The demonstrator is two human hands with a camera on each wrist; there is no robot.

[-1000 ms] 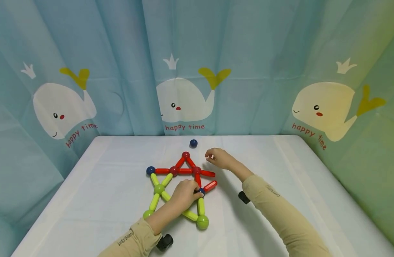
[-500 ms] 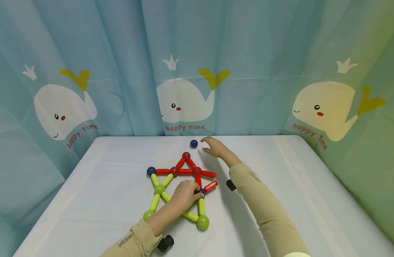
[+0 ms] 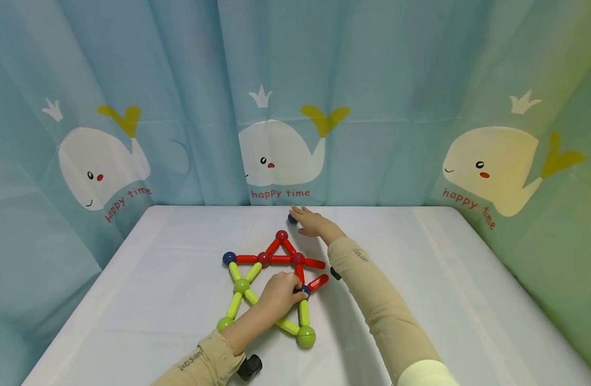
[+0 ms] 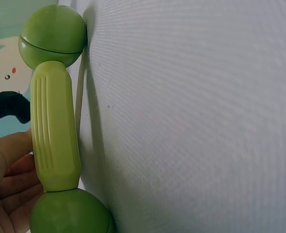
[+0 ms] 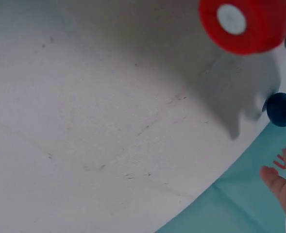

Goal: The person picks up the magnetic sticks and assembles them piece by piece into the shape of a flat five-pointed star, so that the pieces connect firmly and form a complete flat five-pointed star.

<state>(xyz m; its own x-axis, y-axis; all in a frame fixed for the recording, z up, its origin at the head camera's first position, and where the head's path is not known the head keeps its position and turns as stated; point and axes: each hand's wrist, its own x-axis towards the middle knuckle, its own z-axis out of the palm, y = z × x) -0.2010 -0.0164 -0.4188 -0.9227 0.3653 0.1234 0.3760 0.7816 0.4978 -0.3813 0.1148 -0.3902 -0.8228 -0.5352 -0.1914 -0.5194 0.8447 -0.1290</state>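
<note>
My left hand [image 3: 276, 297] pinches a dark blue ball [image 3: 304, 291] between thumb and fingers, at the right side of a flat figure of magnetic rods and balls. From that ball run a red rod [image 3: 318, 282], which sticks out to the right, and a yellow-green rod [image 3: 303, 313] down to a green ball [image 3: 306, 336]. At the far edge, a loose blue ball [image 3: 292, 220] is partly covered by my right hand [image 3: 316, 223], its fingers stretched out over it; whether they touch cannot be told. In the left wrist view, a yellow-green rod [image 4: 54, 126] hides part of the hand.
The figure's upper part has red balls [image 3: 282, 236] and red rods [image 3: 279, 259], with another blue ball [image 3: 229, 258] at its left corner. One red rod [image 3: 315, 264] ends free on the right. A whale-print curtain [image 3: 391, 161] hangs behind the white table [image 3: 131, 321].
My right hand has moved left and away from me, from beside the red triangle to above the loose blue ball. The left hand keeps its place on the figure.
</note>
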